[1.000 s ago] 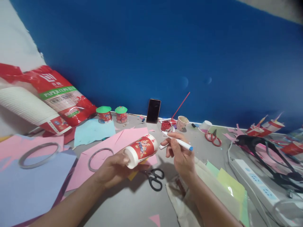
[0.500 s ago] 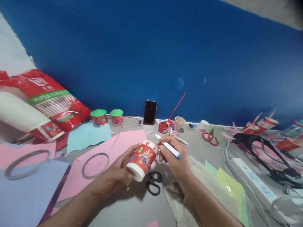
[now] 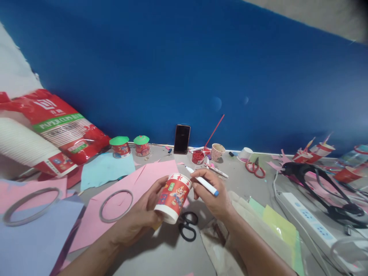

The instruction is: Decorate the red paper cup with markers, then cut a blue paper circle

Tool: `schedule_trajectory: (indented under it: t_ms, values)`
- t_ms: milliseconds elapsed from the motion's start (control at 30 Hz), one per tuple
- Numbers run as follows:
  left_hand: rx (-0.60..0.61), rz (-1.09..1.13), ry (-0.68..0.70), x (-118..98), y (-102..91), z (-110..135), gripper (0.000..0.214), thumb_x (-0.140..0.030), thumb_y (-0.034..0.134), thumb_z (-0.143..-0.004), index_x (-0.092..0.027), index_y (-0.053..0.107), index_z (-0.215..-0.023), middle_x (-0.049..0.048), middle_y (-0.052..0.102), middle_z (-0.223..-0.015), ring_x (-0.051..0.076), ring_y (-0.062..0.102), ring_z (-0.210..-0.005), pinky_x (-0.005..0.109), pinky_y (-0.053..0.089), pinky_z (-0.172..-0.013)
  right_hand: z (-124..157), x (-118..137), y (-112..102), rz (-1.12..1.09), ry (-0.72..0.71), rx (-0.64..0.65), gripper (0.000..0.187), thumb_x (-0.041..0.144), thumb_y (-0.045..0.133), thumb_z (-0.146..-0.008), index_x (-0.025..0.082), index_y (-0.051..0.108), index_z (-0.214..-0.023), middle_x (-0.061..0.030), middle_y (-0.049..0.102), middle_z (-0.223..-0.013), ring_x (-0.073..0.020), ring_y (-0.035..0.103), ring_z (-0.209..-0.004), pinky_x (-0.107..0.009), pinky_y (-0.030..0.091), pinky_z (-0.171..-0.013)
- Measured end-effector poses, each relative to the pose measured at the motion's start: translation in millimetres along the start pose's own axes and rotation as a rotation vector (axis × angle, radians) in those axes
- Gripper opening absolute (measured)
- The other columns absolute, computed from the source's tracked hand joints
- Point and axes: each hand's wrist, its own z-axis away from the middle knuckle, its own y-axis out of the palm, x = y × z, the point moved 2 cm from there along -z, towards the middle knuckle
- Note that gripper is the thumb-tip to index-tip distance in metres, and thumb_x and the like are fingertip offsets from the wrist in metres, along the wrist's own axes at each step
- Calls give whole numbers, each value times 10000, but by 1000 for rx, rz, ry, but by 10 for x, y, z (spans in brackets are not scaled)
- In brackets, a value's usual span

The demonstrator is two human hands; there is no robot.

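A red and white paper cup (image 3: pixel 174 194) with a printed cartoon figure is gripped by my left hand (image 3: pixel 146 209), tilted above the table. The fingers wrap its left side and the thumb lies near its white lower end. My right hand (image 3: pixel 212 191) pinches a white marker with a blue end (image 3: pixel 207 185); its pale tip points up and left, near the cup's upper end. Whether the right fingers touch the cup, I cannot tell. Black-handled scissors (image 3: pixel 188 227) lie on the table just below the cup, their blades hidden.
Pink paper (image 3: pixel 94 218) with a grey ring (image 3: pixel 100 207) lies left. Behind stand two green-topped cups (image 3: pixel 119 146), a phone (image 3: pixel 182 139) and a tub of red paste (image 3: pixel 198 157). Red scissors (image 3: pixel 255 168), a power strip (image 3: pixel 309 218) and a cloth (image 3: pixel 253 226) are right; a paper-cup bag (image 3: pixel 63 122) is far left.
The cup has turned slightly in my left hand, so its printed figure sits further right and it stands a little more upright. My right hand still holds the marker, almost unmoved.
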Motion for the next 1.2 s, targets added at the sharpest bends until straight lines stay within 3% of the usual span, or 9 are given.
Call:
schedule_trajectory:
  t_ms: [267, 367, 467, 600, 800, 1033, 1100, 1200]
  values:
    - [-23, 65, 6, -75, 58, 31, 870, -105, 929, -632, -296, 700, -1450, 126, 772, -1440, 380, 805, -1172, 420, 642, -913, 4, -20, 2, 57, 19, 23, 185, 252, 687, -805, 220, 736, -980, 46, 693, -611, -146, 662, -528, -251, 526, -560]
    - [-41, 147, 11, -97, 44, 22, 740, -186, 941, -705, -225, 731, -1414, 158, 802, -1391, 368, 796, -1159, 462, 652, -951, 9, -13, 8, 22, 18, 36, 174, 259, 708, -812, 227, 720, -983, 53, 685, -610, -147, 660, -526, -251, 529, -551]
    - [-43, 288, -5, -121, 41, -7, 503, -309, 899, -796, -138, 791, -1256, 192, 859, -1180, 359, 805, -1013, 433, 669, -798, 7, -19, 6, 7, -7, 35, 179, 282, 742, -848, 235, 700, -1016, 17, 763, -728, -147, 670, -555, -260, 551, -558]
    - [-52, 409, -19, -131, 69, -32, 271, -287, 777, -882, -135, 809, -1104, 167, 863, -1043, 316, 788, -823, 387, 636, -641, 19, -8, -1, 99, -178, -10, 264, 229, 766, -866, 253, 679, -1114, -40, 851, -1001, -137, 677, -625, -270, 584, -615]
    - [59, 411, -207, 24, 30, -46, 470, -431, 696, -980, -59, 784, -1252, 259, 848, -1104, 318, 809, -787, 338, 594, -624, 106, 77, 44, 233, -392, 57, 160, 169, 723, -926, 262, 668, -1044, 3, 802, -918, -144, 720, -673, -244, 574, -639]
    - [104, 334, -267, 97, 31, -74, 616, -619, 717, -972, -89, 769, -1283, 229, 849, -1137, 301, 793, -789, 331, 551, -608, 171, 129, 45, 351, -447, 7, 124, 173, 708, -945, 270, 671, -1014, 4, 771, -862, -169, 723, -680, -263, 566, -653]
    - [17, 232, -208, 67, 52, -98, 607, -622, 694, -1007, -93, 747, -1299, 218, 839, -1140, 303, 795, -841, 371, 594, -701, 170, 121, 20, 405, -466, -64, 136, 168, 699, -950, 275, 671, -1030, 5, 763, -850, -174, 717, -674, -269, 564, -645]
    - [-253, -22, 20, -37, 3, -111, 647, -674, 712, -980, -166, 675, -1380, 178, 788, -1279, 335, 763, -1085, 435, 616, -895, 149, 107, -15, 494, -531, -129, 140, 166, 677, -967, 278, 672, -1051, -1, 757, -847, -188, 727, -703, -285, 573, -672]
